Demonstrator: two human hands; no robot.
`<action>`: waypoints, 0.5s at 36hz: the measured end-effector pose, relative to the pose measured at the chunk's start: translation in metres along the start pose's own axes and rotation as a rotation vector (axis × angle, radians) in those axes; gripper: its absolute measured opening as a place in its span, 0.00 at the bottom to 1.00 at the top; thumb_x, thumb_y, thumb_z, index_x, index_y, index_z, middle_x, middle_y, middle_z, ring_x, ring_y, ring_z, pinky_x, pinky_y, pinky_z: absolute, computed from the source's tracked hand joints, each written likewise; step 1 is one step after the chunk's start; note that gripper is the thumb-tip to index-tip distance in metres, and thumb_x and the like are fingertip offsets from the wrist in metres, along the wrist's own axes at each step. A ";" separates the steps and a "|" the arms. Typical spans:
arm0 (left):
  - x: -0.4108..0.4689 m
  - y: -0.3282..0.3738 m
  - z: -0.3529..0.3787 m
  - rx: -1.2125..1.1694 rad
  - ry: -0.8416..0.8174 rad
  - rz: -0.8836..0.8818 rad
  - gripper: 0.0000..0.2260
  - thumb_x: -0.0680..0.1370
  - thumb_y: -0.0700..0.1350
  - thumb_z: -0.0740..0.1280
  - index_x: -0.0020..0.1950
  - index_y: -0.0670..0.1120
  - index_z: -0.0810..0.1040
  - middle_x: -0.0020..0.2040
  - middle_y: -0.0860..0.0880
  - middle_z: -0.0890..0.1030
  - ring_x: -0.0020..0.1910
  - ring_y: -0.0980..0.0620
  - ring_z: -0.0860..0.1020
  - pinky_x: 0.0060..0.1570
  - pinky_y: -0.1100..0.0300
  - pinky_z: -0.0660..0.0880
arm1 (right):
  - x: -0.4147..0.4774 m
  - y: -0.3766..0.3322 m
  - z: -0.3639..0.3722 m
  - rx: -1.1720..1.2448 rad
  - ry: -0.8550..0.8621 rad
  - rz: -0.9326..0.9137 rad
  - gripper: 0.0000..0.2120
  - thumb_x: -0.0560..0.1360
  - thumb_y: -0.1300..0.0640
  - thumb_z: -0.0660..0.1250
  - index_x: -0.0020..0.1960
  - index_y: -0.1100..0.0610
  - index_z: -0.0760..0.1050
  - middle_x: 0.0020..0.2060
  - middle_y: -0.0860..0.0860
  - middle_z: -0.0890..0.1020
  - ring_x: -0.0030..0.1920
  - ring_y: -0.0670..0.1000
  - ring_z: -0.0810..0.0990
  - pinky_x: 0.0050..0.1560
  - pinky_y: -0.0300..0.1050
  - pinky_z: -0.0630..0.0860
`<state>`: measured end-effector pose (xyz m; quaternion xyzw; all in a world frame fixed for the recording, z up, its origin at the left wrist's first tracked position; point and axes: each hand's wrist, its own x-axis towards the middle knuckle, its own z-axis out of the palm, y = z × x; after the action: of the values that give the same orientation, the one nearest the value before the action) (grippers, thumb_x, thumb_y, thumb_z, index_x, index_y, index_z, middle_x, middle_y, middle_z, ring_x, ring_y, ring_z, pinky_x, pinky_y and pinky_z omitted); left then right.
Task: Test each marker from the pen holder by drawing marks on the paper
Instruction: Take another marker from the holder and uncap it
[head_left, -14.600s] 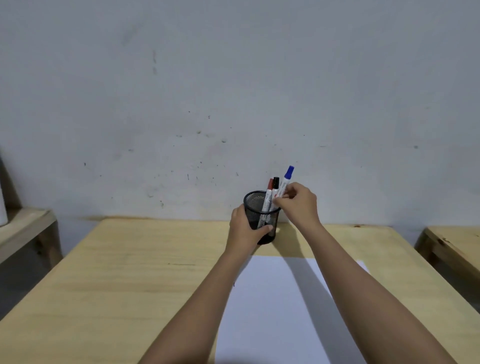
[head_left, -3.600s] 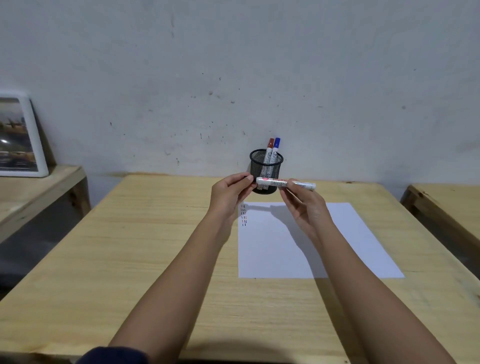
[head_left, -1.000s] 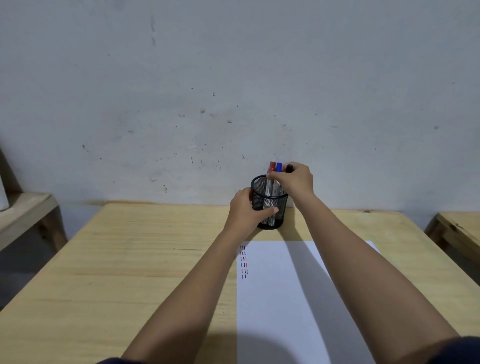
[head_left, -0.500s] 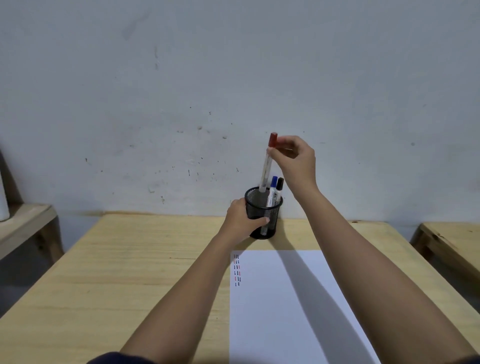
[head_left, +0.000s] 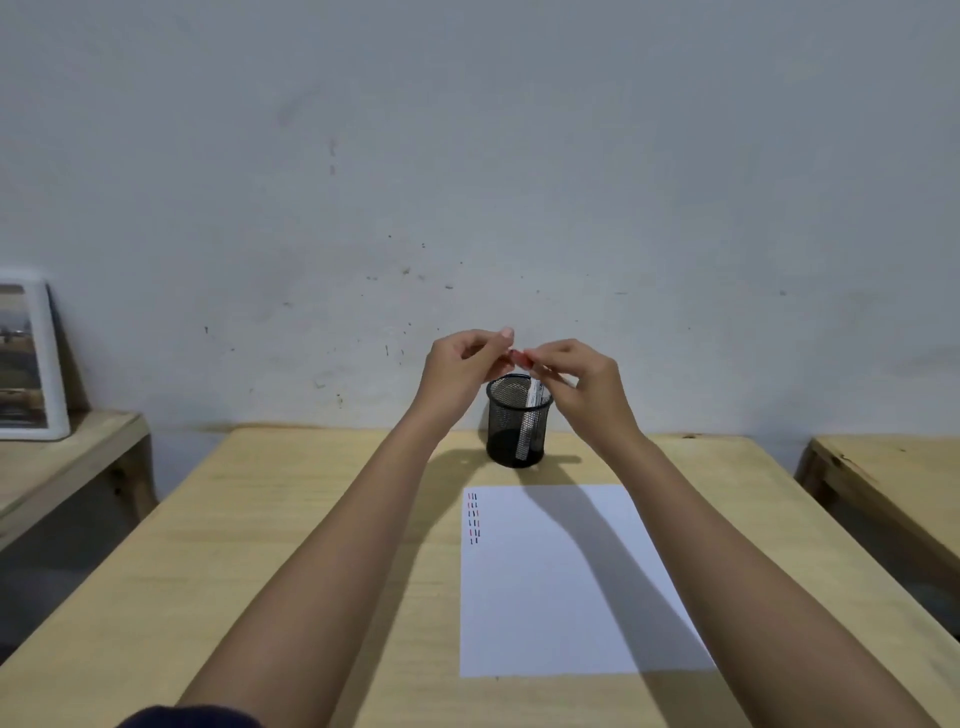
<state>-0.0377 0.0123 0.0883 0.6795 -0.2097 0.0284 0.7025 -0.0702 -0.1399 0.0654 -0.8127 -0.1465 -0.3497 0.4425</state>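
Both of my hands are raised just above the black mesh pen holder (head_left: 511, 426), which stands at the far middle of the wooden table (head_left: 291, 530). My right hand (head_left: 584, 382) grips the red marker (head_left: 521, 356), hiding most of its body. Only the red cap end shows between the hands. My left hand (head_left: 460, 371) pinches that red end with its fingertips. Inside the holder, a white marker barrel (head_left: 531, 421) leans against the right wall. The white paper (head_left: 561, 587) lies in front of the holder. A column of short red, blue and black marks (head_left: 472, 518) sits at its top left corner.
A white-framed picture (head_left: 31, 358) leans against the wall on a low wooden side table (head_left: 67, 467) at the left. Another wooden table (head_left: 893, 483) stands at the right. A grey wall rises directly behind the holder.
My right hand has lifted the red marker fully out of the holder. My left hand has let go of the holder and risen to meet the marker's red end.
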 end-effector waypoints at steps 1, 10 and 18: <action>-0.003 -0.001 0.000 0.019 -0.016 0.001 0.09 0.76 0.45 0.67 0.43 0.40 0.82 0.42 0.41 0.83 0.41 0.51 0.81 0.54 0.59 0.79 | -0.003 0.000 -0.001 -0.017 -0.012 -0.003 0.11 0.72 0.69 0.67 0.53 0.63 0.81 0.46 0.59 0.82 0.47 0.52 0.80 0.50 0.34 0.75; -0.020 -0.011 -0.001 -0.002 -0.043 -0.037 0.05 0.73 0.39 0.71 0.46 0.39 0.82 0.42 0.43 0.83 0.41 0.53 0.82 0.50 0.62 0.79 | -0.018 -0.011 -0.009 -0.096 -0.102 -0.034 0.11 0.73 0.70 0.66 0.52 0.61 0.82 0.45 0.56 0.82 0.46 0.49 0.79 0.48 0.36 0.76; -0.027 -0.005 -0.003 0.027 0.012 -0.025 0.04 0.71 0.38 0.72 0.45 0.40 0.82 0.41 0.42 0.83 0.43 0.48 0.83 0.53 0.56 0.79 | -0.019 -0.015 -0.013 -0.113 -0.107 -0.044 0.09 0.73 0.62 0.69 0.53 0.58 0.81 0.46 0.53 0.82 0.48 0.49 0.80 0.50 0.43 0.79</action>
<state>-0.0604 0.0217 0.0749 0.6913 -0.1966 0.0267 0.6948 -0.0976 -0.1404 0.0657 -0.8505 -0.1679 -0.3229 0.3797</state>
